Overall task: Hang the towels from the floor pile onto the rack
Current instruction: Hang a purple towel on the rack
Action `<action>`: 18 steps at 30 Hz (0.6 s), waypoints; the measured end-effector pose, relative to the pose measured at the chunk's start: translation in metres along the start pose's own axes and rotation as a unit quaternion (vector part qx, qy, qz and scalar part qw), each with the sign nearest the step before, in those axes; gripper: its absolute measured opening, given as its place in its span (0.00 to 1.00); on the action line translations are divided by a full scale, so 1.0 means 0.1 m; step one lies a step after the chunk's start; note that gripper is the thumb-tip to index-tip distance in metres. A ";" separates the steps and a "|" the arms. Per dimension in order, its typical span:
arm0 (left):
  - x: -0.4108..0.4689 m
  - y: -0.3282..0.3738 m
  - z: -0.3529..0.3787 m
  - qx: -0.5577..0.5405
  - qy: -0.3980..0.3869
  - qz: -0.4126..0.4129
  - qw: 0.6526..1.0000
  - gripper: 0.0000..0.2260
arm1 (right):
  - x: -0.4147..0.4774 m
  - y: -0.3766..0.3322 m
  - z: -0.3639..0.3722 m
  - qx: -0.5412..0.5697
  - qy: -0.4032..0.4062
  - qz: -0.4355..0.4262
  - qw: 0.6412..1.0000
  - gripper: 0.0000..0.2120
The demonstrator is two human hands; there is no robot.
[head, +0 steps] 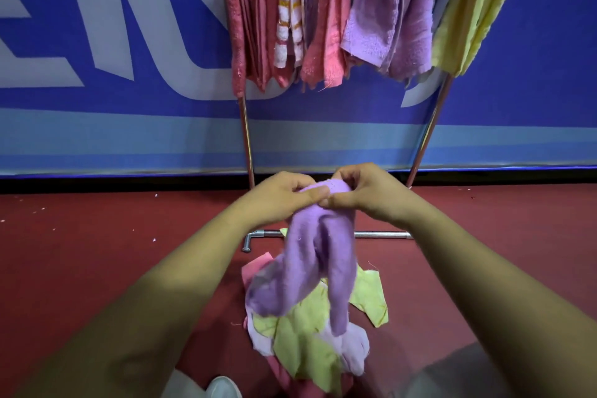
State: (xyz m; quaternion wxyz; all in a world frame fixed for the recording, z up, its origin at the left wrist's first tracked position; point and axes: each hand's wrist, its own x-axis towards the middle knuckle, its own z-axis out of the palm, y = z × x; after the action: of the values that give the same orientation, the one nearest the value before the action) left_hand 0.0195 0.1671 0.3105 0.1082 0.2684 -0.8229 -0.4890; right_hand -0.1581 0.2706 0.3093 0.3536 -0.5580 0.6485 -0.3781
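Forearms point(161, 300) reach forward; left hand point(284, 194), right hand point(365, 191) pinch purple towel point(318, 262) at top, touching; towel hangs vertical over floor pile point(300, 342); rack point(247, 139) straight ahead, higher.

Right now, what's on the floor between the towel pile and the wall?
In the head view, the rack's metal base bar lies across the red floor there, partly hidden behind the purple towel.

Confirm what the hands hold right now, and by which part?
Both the left hand and right hand pinch one purple towel at its bunched top edge; the rest hangs down over the floor pile.
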 end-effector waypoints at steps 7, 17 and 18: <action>0.02 -0.04 -0.18 -0.015 0.160 0.037 0.986 0.08 | 0.02 0.24 -0.16 -0.264 -0.060 0.105 0.957 0.20; 0.04 -0.26 -0.25 -0.059 0.182 -0.070 0.979 0.05 | -0.11 0.02 -0.25 0.029 0.023 0.040 0.999 0.13; 0.04 -0.21 -0.18 -0.105 0.145 -0.052 0.982 0.03 | -0.11 -0.01 -0.20 0.041 0.018 0.029 0.999 0.12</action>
State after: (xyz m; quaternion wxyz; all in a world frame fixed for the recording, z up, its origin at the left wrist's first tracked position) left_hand 0.0313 0.1439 0.3009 0.2284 0.3663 -0.7275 -0.5333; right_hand -0.1733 0.2836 0.3201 0.3751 -0.5171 0.6548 -0.4039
